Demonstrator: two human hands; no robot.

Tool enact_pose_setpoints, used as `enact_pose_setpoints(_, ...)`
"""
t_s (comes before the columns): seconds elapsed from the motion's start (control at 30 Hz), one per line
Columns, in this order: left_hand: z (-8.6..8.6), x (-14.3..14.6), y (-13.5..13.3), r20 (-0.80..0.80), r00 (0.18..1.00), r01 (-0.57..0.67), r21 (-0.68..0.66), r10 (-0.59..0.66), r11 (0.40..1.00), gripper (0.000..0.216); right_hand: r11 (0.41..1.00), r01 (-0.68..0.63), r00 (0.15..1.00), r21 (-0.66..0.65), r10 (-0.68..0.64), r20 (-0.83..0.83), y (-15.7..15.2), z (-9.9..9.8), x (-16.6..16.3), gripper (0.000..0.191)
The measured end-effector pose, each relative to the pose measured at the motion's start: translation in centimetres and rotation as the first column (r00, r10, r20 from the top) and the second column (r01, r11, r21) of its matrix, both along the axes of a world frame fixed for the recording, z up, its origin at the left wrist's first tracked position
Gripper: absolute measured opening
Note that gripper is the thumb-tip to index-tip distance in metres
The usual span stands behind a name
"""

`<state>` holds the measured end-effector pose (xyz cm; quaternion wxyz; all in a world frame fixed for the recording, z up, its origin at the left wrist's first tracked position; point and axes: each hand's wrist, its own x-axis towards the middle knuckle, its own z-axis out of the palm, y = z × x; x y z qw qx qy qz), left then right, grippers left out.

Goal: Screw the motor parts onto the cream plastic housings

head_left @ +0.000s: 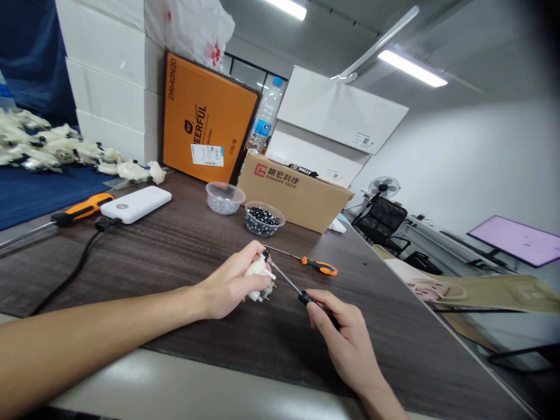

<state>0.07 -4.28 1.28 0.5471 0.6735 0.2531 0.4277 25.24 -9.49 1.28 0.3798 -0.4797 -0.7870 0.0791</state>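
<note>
On my feed, L hand is curled tight round a white plastic part, over the table ctr. R hand pinches a black-handled screwdriver, tip at part's top. At 11 o'clock, clear bowl w/ small pale bits; at 12, 2nd bowl w/ black & silver screws. Cardboard box at 1.

Just beyond the right hand, an orange-handled screwdriver lies on the dark wood-grain table; a plastic bowl of black screws sits farther ahead.
</note>
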Motion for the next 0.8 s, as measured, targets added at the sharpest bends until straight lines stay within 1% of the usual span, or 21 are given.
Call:
enact_pose_setpoints(0.3,0.02,-0.07,-0.08,-0.044,0.999,-0.016,0.054,0.018,0.998,0.02,1.0,-0.01,1.0,-0.012,0.011,0.01,0.16,-0.01,-0.07,0.021)
enact_pose_setpoints(0.47,-0.01,-0.21,-0.01,-0.099,0.994,-0.034,0.132,0.047,0.991,0.022,0.998,-0.026,0.999,-0.051,0.027,0.036,0.12,0.13,-0.27,0.027)
enact_pose_setpoints(0.6,-0.02,-0.4,0.11,-0.186,0.977,-0.064,0.213,0.105,0.975,0.024,0.999,-0.02,0.997,-0.049,0.023,0.071,0.15,-0.01,-0.12,0.027)
enact_pose_setpoints(0.7,-0.03,-0.4,0.27,-0.258,0.957,-0.07,0.243,0.134,0.968,0.029,1.0,0.004,0.995,-0.011,-0.003,0.104,0.21,-0.24,0.02,0.022)
enact_pose_setpoints(0.8,-0.13,-0.23,0.4,-0.304,0.947,-0.038,0.221,0.106,0.974,0.032,0.999,0.018,0.99,0.044,-0.024,0.139,0.09,-0.46,-0.05,0.012)
